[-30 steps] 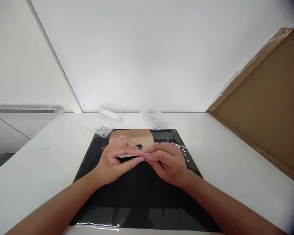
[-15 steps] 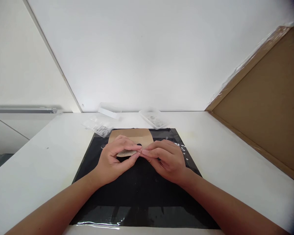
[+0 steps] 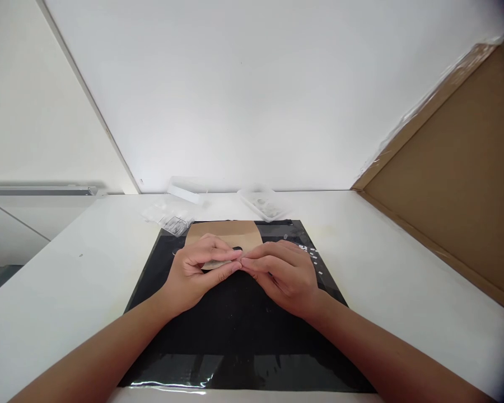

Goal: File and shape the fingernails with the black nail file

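Observation:
My left hand [image 3: 197,268] and my right hand [image 3: 283,274] meet fingertip to fingertip above a black mat [image 3: 235,330]. Thumb and fingers of each are pinched together; whatever lies between them is too small to make out. Behind the hands a brown paper piece [image 3: 222,228] lies on the mat's far part, partly covered by the fingers. A small black shape [image 3: 237,248] shows just beyond the fingertips. Several small white pieces [image 3: 314,256] are scattered on the mat right of my right hand.
On the white table [image 3: 63,285], a clear plastic bag [image 3: 174,218] and a clear box [image 3: 187,190] stand behind the mat at left. A shallow clear tray [image 3: 264,204] holds small items. A cardboard panel [image 3: 457,168] borders the right side.
Both hands stay pinched together in nearly the same place, with only a very slight shift of the fingers.

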Available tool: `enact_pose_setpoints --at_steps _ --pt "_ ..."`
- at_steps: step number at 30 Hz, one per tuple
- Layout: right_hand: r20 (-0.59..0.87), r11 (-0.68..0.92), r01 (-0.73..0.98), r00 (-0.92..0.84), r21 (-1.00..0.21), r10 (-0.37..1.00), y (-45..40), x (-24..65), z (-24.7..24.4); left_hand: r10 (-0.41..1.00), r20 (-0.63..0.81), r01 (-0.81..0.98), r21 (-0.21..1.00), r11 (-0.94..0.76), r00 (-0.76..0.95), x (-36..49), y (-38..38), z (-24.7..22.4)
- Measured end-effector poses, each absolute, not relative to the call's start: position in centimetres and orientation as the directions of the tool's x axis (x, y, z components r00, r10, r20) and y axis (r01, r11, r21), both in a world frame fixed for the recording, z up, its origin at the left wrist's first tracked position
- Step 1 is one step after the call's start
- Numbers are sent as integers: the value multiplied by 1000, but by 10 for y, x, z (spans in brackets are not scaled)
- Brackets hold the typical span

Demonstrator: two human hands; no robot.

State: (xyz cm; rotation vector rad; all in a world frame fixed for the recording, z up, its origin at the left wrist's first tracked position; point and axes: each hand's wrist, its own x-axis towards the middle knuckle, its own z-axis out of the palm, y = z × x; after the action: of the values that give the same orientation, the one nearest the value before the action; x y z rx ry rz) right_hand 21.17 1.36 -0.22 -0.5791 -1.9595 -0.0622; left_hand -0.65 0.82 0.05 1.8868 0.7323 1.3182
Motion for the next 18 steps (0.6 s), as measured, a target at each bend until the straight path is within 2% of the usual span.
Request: enact_pose_setpoints --at_steps 5,18 --pt "868 872 406 -288 -273 405 12 211 0 795 539 37 821 -569 277 -5 8 1" --pt "879 871 438 -298 -221 372 14 212 -2 825 523 40 839 -542 215 -3 7 0"
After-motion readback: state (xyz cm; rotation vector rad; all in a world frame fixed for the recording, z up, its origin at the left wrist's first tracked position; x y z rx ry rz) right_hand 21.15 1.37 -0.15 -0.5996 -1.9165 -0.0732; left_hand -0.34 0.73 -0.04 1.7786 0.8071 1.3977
